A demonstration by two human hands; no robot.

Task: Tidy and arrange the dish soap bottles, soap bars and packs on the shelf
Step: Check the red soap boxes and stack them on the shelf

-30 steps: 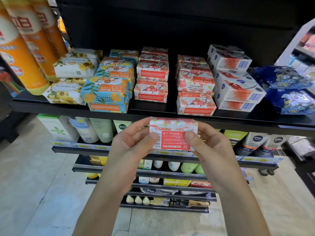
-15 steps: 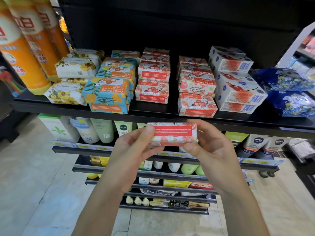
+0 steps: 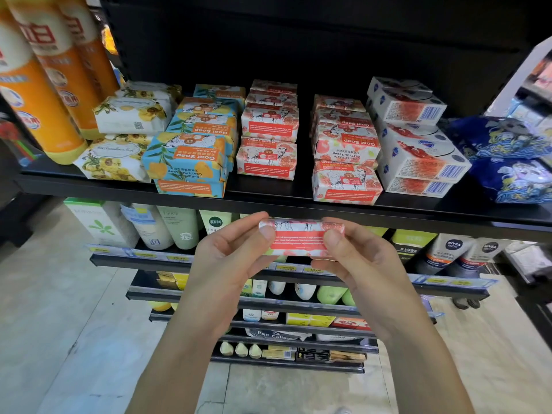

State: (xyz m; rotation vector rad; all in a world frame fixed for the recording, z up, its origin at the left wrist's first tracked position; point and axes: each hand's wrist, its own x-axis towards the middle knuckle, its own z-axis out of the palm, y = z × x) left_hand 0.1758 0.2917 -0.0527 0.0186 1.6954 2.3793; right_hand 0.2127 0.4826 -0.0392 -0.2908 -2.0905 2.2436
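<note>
Holding one red-and-white paper-wrapped soap bar (image 3: 301, 238) in mid-air, two-handed, just below the front lip of the black metal top shelf (image 3: 268, 203). Not touching the shelf.

Grip:
- Left end pinched by left hand (image 3: 230, 264): thumb (image 3: 266, 233) flat on the near red face, index curled over the top edge, other fingers hidden behind the bar.
- Right end pinched by right hand (image 3: 363, 264): thumb (image 3: 331, 241) on the near face, index over the top corner, remaining fingers folded under and behind.
- Middle of the bar bare between the two thumbs.
- Long axis level, running left-right. Narrow red text side toward the camera, white goat-print face up.

Position: roughly under the gap between the two stacks of red goat-soap bars, left stack (image 3: 267, 156) and right stack (image 3: 346, 182).

Rest of top shelf, left to right:
- tall orange plastic dish soap bottles (image 3: 38, 100), upright, at the far left
- white bars in yellow floral wrap (image 3: 115, 159), stacked
- blue-and-orange wrapped goat-soap bars (image 3: 188, 162), stacked, front one overhanging the lip slightly
- white cardboard soap boxes with blue barcodes (image 3: 418, 162), stacked askew, right of the red stacks
- dark blue patterned soft packs (image 3: 507, 174), far right

Below: lower shelf with white and green tubes (image 3: 167, 228) and grey Nivea tubes (image 3: 454, 252).
</note>
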